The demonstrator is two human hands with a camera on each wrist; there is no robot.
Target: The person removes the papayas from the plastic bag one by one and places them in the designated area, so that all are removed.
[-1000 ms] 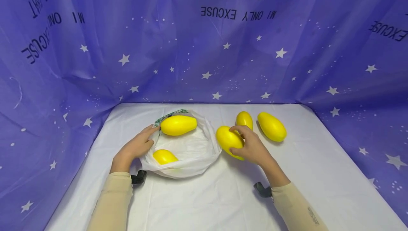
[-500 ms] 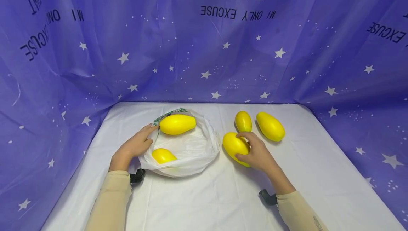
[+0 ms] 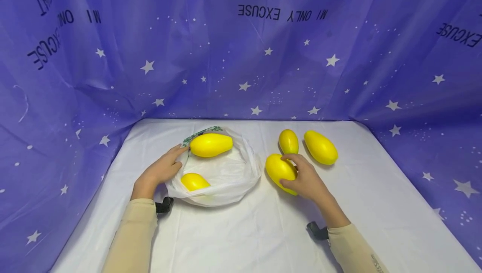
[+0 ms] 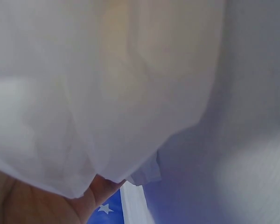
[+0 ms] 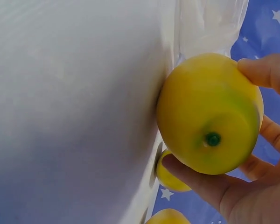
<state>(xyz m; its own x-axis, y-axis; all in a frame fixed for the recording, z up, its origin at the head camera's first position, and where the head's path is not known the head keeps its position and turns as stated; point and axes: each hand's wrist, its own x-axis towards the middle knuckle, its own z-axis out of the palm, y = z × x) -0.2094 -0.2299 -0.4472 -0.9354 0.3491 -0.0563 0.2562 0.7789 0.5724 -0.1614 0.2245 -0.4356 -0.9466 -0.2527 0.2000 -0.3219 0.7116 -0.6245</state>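
Observation:
In the head view my right hand [image 3: 306, 179] grips a large yellow papaya [image 3: 279, 169], thumb on the near side and fingers over the far side. Its end with a green stem dot faces the right wrist camera, where the papaya [image 5: 205, 116] sits close over the white cloth. My left hand [image 3: 160, 170] holds the left rim of a white plastic bag [image 3: 226, 197], whose mouth is spread wide. A papaya [image 3: 211, 145] lies at the bag's far side; another yellow fruit [image 3: 193, 182] shows partly behind the near rim. In the left wrist view plastic [image 4: 107, 93] hides most of that hand.
A smaller yellow fruit [image 3: 288, 141] lies just beyond the gripped papaya, and another large papaya [image 3: 321, 147] lies to its right. White cloth [image 3: 233, 239] covers the table. A purple star-printed curtain [image 3: 211, 55] rises behind and on both sides.
My right hand and the papaya in it have moved right and slightly nearer, away from the bag's rim. The left hand and the bag have stayed almost still.

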